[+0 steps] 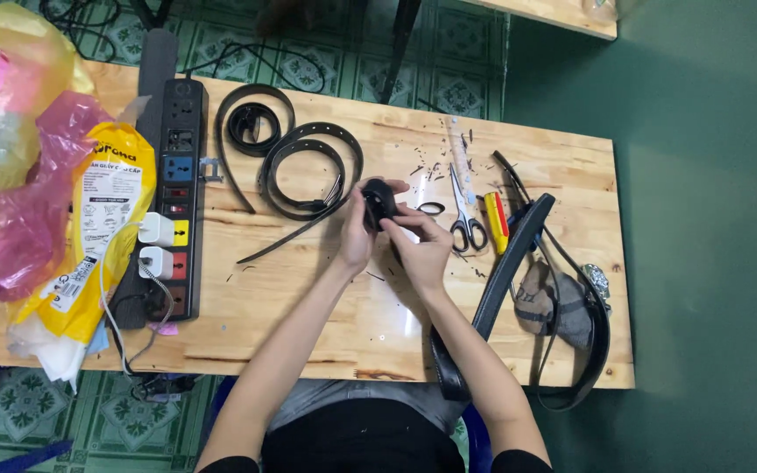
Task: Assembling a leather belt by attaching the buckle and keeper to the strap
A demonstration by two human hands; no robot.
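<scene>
Pinching black belt end (379,201) mid-table, both hands.

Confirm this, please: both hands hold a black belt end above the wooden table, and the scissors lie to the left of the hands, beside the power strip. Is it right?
Not quite. The scissors lie to the right of the hands, beside a yellow-and-red tool, not by the power strip. The head view shows it. The left hand and right hand do hold the black belt end above the wooden table.
</scene>
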